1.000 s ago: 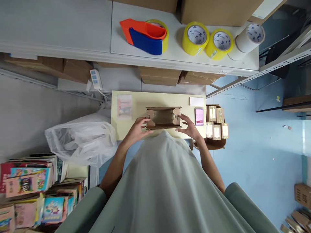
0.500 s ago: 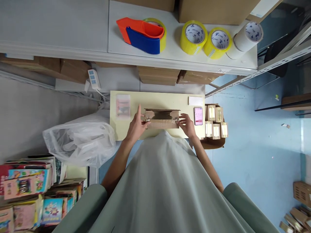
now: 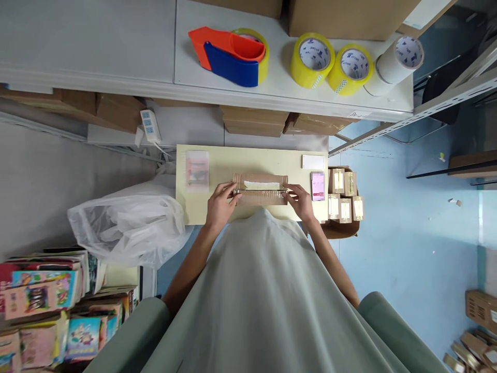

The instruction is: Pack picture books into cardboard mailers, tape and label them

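Observation:
A small brown cardboard box [image 3: 260,197] lies lengthwise on the cream tabletop, near its front edge. Its far flap [image 3: 261,181] is folded down over the top, and a pale strip shows along it. Shiny clear tape runs on the near side. My left hand [image 3: 220,206] grips the box's left end between thumb and fingers. At the opposite end, my right hand [image 3: 301,202] pinches the corner in the same way. The inside of the box is hidden.
On the cream table [image 3: 248,155] lie a phone [image 3: 317,186], a white card [image 3: 312,162] and a pinkish packet [image 3: 197,171]. A carton [image 3: 341,229] of small boxes stands right. A plastic bag [image 3: 128,223] hangs left. The shelf above holds tape rolls [image 3: 312,59] and a tape dispenser [image 3: 229,57].
The box's far flap has come down over the dark opening. My left index finger, raised before, now rests on the box's left end. My right hand has barely moved.

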A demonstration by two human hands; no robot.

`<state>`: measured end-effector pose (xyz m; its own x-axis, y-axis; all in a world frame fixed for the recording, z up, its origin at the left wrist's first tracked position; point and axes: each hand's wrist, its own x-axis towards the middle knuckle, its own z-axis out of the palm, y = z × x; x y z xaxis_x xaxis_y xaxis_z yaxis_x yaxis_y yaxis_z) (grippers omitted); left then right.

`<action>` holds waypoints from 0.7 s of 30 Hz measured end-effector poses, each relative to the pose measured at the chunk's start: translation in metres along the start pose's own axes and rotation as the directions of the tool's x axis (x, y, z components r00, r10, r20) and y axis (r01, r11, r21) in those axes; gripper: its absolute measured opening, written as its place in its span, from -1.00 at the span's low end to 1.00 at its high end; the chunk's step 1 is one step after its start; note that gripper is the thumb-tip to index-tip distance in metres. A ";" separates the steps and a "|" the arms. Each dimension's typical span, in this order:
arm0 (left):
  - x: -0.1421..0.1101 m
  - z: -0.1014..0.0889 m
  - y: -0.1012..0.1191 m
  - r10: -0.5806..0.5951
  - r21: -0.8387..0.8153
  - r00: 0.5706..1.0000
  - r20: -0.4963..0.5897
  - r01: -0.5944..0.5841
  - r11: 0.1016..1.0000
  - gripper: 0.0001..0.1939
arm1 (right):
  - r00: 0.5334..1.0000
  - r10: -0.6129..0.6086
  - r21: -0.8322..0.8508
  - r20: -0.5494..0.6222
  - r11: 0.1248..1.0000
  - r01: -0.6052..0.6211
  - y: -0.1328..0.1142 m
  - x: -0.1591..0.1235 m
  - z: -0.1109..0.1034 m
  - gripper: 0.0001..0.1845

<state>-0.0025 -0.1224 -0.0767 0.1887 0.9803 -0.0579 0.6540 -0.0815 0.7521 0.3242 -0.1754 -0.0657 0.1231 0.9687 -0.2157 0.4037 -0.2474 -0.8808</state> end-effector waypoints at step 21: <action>-0.002 0.016 -0.017 0.011 -0.097 0.996 -0.092 -0.020 0.995 -0.76 | 0.986 0.068 0.188 -0.150 0.981 -0.039 0.028 0.006 0.018 -0.52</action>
<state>-0.0021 -0.1255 -0.1002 0.1273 0.9918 0.0110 0.5759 -0.0830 0.8133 0.3199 -0.1762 -0.0996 0.2845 0.9355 -0.2098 0.2205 -0.2768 -0.9353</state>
